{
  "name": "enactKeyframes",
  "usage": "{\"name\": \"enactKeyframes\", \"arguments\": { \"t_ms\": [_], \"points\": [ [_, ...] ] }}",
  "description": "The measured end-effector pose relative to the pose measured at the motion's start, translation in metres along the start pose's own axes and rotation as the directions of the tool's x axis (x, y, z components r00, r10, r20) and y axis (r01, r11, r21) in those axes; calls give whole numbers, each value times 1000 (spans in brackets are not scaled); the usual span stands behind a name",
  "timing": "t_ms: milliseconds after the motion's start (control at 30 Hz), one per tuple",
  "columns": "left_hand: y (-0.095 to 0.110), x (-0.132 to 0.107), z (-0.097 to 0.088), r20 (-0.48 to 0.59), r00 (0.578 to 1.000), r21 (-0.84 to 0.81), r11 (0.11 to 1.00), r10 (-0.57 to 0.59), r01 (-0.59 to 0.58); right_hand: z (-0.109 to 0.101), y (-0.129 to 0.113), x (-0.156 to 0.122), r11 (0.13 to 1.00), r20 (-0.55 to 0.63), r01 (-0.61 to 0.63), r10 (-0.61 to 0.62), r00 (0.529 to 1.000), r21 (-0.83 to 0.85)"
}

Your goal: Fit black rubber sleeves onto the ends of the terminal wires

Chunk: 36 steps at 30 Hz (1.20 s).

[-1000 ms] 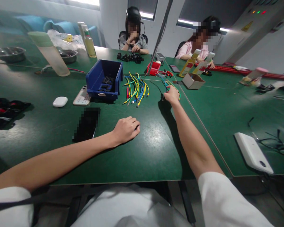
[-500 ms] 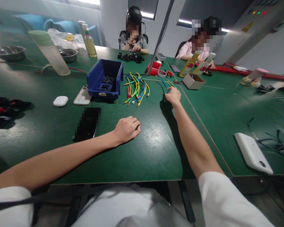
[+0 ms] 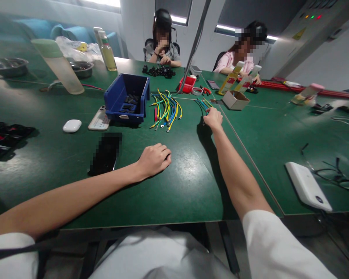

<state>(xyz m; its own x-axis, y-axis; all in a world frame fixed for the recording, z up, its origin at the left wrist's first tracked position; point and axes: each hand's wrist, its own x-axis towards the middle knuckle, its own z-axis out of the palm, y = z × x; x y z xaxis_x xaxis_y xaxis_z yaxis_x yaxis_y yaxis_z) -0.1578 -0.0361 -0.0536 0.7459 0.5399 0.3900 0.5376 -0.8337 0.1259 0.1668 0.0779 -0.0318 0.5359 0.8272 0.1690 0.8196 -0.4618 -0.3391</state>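
My right hand [image 3: 213, 118] is stretched far out over the green table [image 3: 192, 186], its fingertips pinched on the near ends of a small bundle of blue, green and yellow wires [image 3: 203, 104]. To its left, a larger spread of yellow, blue, green and red wires with ring terminals [image 3: 165, 110] lies loose on the table. My left hand [image 3: 153, 159] rests on the table close to me with its fingers curled under. A dark spot shows at its fingertips; I cannot tell whether it is a part or a shadow.
A blue bin [image 3: 127, 97] with black parts stands left of the wires, beside a phone [image 3: 99, 119], a white case [image 3: 72, 125] and a dark phone [image 3: 105, 153]. A small cardboard box [image 3: 235, 99], a white power bank [image 3: 306, 186] and glasses [image 3: 337, 176] lie to the right. Two people sit across the table.
My right hand has shifted slightly to the right along the small wire bundle. My left hand has not moved.
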Motion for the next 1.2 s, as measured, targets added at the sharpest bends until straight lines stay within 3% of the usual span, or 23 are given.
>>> {"name": "enactKeyframes", "arguments": {
  "t_ms": [433,1200],
  "points": [
    [0,0,0,-10,1000,-7,1000,2,-2,0,2,-2,999,-46,6,-9,999,-48],
    [1,0,-2,-10,1000,-5,1000,2,-2,2,-1,-4,995,-2,-21,21,1000,-94]
  ]
}}
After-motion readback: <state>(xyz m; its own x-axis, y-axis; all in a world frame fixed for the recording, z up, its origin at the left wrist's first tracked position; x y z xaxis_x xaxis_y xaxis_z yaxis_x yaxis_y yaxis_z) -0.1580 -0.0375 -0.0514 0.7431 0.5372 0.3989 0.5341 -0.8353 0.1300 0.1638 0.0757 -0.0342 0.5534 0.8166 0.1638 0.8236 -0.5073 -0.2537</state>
